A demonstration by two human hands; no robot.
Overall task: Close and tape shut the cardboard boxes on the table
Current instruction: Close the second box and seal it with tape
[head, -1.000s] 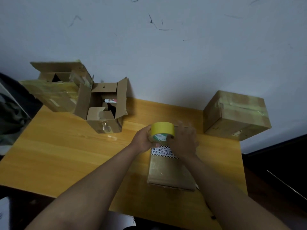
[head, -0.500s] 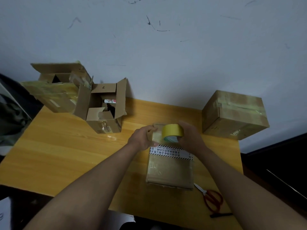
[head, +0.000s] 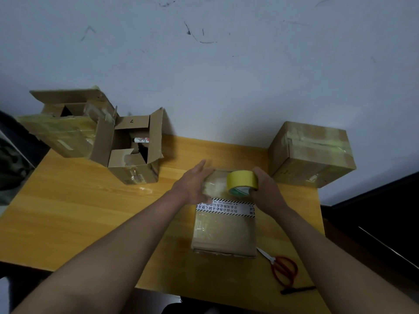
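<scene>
While the right hand is gripping the yellow tape roll with curled fingers, the roll is standing on the far end of the flat box, which is lying on the worktop. The left hand is resting on the far left corner of this box with straight, relaxed fingers, just beside the roll. Left of the flat box, an open box is showing a small white tube inside, and another open box is touching it further left. Right of the flat box, a taped box is sitting closed. Red scissors are lying near the flat box's near right corner.
</scene>
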